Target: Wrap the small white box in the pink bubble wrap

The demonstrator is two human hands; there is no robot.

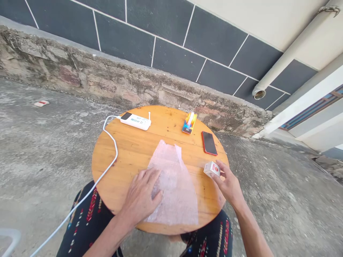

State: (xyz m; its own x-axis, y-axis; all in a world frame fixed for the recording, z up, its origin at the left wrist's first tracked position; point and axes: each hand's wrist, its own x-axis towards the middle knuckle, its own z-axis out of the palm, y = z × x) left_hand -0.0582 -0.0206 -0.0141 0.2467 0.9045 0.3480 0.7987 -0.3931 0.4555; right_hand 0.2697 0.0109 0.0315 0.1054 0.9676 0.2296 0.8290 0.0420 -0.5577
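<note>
A sheet of translucent pinkish wrap (178,200), which looks like bubble wrap, lies spread over the front middle of the round wooden table (120,153). Flat on its left part rests my left hand (144,192), fingers stretched out and holding nothing. At the table's right side my right hand (226,182) grips a small white box (211,168) with red print between thumb and fingers. The box is at the tabletop; whether it touches the wood I cannot tell.
Behind the box lies a phone (209,143) with a red edge. A yellow and blue tape dispenser (189,123) stands at the back. A white device (135,121) at the back left has a white cable (115,153) running off the table. A stone-based wall (107,82) rises beyond.
</note>
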